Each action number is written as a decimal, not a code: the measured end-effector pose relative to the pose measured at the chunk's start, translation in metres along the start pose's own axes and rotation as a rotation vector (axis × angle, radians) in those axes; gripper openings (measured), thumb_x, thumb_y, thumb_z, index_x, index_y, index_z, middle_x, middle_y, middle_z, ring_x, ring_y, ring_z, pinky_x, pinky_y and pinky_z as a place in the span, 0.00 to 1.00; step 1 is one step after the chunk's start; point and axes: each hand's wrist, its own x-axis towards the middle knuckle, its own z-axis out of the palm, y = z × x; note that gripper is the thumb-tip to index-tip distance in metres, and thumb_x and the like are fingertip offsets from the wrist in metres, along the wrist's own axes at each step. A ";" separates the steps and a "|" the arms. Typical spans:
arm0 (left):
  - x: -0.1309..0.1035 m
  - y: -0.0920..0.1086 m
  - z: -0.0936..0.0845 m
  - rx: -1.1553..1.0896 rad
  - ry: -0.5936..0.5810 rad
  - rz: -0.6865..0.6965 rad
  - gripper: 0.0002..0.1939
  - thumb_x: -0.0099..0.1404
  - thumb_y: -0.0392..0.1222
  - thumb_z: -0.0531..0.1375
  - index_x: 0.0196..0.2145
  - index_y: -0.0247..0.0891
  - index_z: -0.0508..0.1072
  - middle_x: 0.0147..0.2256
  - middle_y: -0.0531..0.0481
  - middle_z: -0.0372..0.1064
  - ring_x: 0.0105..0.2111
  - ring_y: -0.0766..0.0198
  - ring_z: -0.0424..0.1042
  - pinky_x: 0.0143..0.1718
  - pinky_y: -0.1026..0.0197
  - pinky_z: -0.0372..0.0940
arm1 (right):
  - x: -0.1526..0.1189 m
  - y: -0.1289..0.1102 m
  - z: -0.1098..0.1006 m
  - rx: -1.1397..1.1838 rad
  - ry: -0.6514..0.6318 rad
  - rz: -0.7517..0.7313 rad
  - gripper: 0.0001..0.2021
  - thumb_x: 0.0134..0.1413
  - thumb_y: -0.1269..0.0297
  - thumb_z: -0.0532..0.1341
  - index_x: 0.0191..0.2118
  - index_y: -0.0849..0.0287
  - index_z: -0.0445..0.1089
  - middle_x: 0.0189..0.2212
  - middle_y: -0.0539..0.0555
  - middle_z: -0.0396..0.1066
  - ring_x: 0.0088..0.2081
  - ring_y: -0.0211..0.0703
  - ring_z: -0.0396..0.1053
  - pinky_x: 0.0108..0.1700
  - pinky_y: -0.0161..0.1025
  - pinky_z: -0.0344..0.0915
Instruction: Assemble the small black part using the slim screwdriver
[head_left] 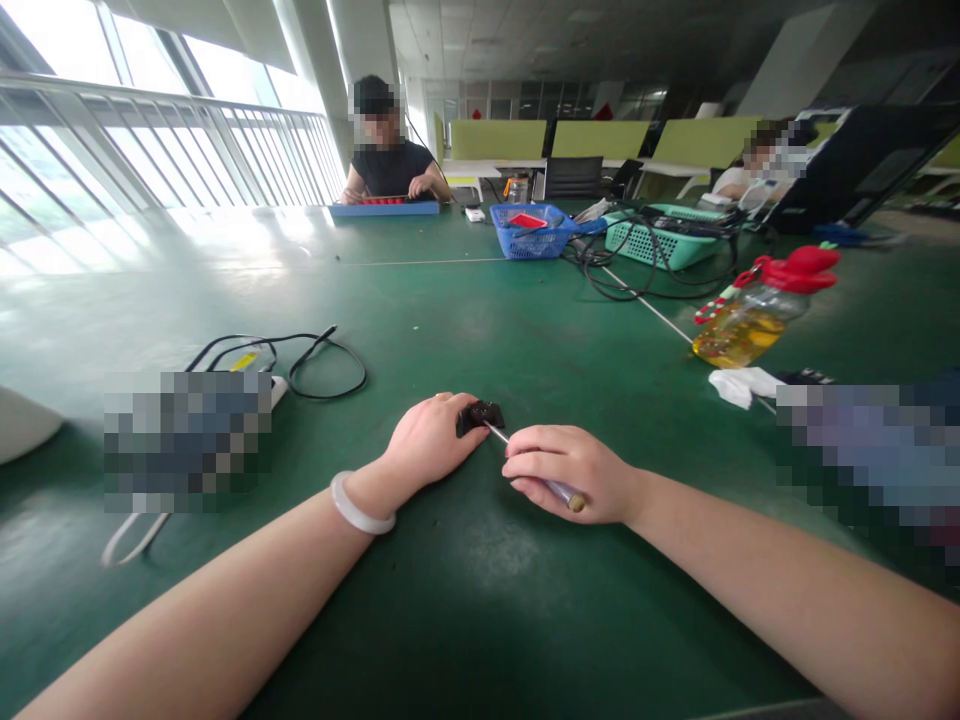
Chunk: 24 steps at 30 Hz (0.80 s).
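Note:
A small black part [487,413] rests on the green table [480,600] in front of me. My left hand [431,437], with a white bangle on its wrist, grips the part's left side between thumb and fingers. In my right hand [574,472] is a screwdriver [561,492] with a translucent handle; its metal shaft points up and left, and the tip meets the black part near my left thumb. Fine details of the part are too small to tell.
Cables [330,395] and a blurred item lie left. On the right are a bottle with a red lid [739,325], white tissue [742,385] and another blurred item. Farther back stand a blue basket [532,240] and a green basket [652,245]; a person sits across the table.

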 end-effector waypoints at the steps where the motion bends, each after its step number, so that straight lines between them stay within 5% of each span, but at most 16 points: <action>1: 0.000 0.000 0.000 -0.001 -0.001 0.005 0.16 0.62 0.51 0.56 0.45 0.43 0.71 0.39 0.49 0.73 0.38 0.56 0.72 0.37 0.58 0.65 | 0.000 0.000 0.000 0.004 -0.008 0.008 0.05 0.57 0.69 0.57 0.38 0.59 0.69 0.37 0.56 0.71 0.37 0.38 0.69 0.40 0.35 0.68; 24: 0.002 0.001 -0.003 0.008 -0.044 -0.021 0.15 0.61 0.50 0.58 0.44 0.43 0.71 0.39 0.49 0.73 0.37 0.57 0.73 0.36 0.59 0.64 | 0.002 -0.003 0.003 -0.067 -0.047 0.021 0.08 0.57 0.71 0.56 0.42 0.60 0.69 0.38 0.55 0.72 0.39 0.39 0.70 0.41 0.37 0.69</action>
